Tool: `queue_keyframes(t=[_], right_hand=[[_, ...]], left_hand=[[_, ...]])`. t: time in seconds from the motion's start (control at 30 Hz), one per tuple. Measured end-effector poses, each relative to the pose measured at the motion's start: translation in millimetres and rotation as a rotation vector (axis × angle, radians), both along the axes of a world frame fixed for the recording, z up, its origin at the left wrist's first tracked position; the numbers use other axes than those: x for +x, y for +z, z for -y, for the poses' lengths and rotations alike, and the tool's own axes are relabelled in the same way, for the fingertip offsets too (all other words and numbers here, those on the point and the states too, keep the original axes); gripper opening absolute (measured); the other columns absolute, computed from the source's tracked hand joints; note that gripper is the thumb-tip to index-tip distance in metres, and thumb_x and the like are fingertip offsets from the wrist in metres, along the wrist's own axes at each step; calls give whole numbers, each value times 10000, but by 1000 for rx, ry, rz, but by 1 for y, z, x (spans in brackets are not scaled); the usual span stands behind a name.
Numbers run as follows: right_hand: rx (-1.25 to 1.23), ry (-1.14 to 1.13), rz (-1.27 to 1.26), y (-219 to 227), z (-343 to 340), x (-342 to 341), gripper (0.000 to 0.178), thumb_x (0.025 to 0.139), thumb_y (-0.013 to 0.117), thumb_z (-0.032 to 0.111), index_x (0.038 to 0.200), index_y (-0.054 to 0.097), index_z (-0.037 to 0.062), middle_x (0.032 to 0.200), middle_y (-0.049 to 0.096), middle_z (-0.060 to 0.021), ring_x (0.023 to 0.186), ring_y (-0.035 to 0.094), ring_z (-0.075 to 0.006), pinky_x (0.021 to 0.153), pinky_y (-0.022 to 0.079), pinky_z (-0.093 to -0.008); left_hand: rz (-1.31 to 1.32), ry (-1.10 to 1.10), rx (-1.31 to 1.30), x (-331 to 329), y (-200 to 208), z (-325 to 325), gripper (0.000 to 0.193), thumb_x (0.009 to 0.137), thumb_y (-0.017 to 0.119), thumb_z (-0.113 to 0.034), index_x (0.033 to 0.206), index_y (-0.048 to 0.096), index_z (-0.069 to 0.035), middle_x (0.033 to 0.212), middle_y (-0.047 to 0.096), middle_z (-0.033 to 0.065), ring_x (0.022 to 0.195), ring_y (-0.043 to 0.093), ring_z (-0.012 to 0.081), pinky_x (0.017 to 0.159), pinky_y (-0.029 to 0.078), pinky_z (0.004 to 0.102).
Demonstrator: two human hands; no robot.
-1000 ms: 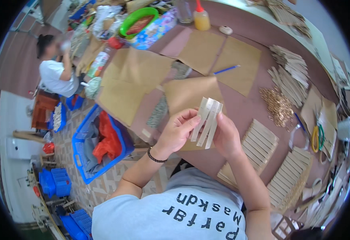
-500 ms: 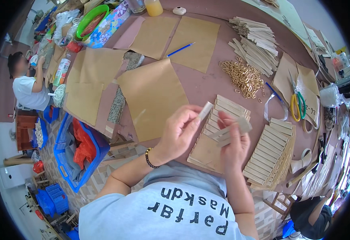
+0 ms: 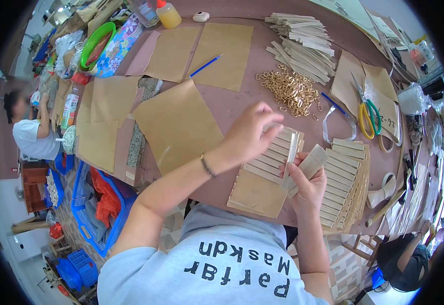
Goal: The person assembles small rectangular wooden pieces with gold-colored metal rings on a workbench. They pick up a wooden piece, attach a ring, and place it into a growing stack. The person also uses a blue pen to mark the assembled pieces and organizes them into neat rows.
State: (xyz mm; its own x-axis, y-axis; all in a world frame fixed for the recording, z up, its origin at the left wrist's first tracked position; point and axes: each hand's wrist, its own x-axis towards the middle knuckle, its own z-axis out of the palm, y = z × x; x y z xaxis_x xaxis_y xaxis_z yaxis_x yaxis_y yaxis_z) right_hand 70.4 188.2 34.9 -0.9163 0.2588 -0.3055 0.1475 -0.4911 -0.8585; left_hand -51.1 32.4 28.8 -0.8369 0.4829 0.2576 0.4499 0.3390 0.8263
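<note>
In the head view, the right hand [image 3: 307, 189] holds a small bundle of pale flat strips [image 3: 308, 163], its grip pressed around their lower end, so that the strips stand tilted above the worktop [image 3: 237, 101]. The left hand [image 3: 250, 133] is above and to the left of them, with the fingers bent together; its fingertips pinch the top of one thin strip [image 3: 292, 147], which stands nearly upright at the left side of the bundle. Under both hands lies a row of similar strips [image 3: 270, 155] on a brown paper sheet [image 3: 255, 195], near the front edge of the worktop. Just to the right there is a second row of strips [image 3: 344, 178]. Further away lie a heap of small golden rings [image 3: 290, 90], a stack of loose strips [image 3: 303, 43], scissors with green and yellow handles [image 3: 367, 114] and a blue pencil [image 3: 207, 65] on another brown sheet. At the left, beside the worktop, another person [image 3: 31, 129] is working.
</note>
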Motion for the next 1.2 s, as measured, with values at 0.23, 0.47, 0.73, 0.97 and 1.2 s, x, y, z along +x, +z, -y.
queue_keyframes(t=[0.23,0.47,0.73,0.97,1.2], right_hand=[[-71,26,27,0,-10,7,182,871,679,46,1024,597,-10,841,650,-69,711,669,-169,659,556,-292],[193,64,24,-1,-9,0,103,897,648,67,963,623,-9,767,645,-49,647,620,-106,594,504,-236],[557,50,19,7,11,-7,78,868,675,39,925,650,-9,753,648,-24,642,574,-63,570,495,-242],[889,156,-111,4,21,-6,117,823,710,41,927,667,7,763,661,-108,622,610,-150,565,476,-297],[1022,175,-146,9,29,-5,81,824,701,45,878,649,15,759,645,-127,621,627,-257,570,477,-332]], left_hand=[[-288,-20,-277,-67,-42,-32,102,777,697,-87,797,627,-16,803,629,114,785,612,301,715,489,402],[-48,-74,-256,-51,-19,-25,79,803,681,-64,799,617,-17,787,642,87,718,627,216,662,500,344],[519,64,199,15,-3,24,67,852,679,-30,855,628,14,789,650,4,710,604,41,643,504,204],[331,154,168,45,4,33,70,817,683,2,879,657,23,800,669,26,709,620,65,660,510,210],[107,161,111,49,2,35,97,756,697,17,844,658,11,763,677,57,674,652,103,629,521,232]])
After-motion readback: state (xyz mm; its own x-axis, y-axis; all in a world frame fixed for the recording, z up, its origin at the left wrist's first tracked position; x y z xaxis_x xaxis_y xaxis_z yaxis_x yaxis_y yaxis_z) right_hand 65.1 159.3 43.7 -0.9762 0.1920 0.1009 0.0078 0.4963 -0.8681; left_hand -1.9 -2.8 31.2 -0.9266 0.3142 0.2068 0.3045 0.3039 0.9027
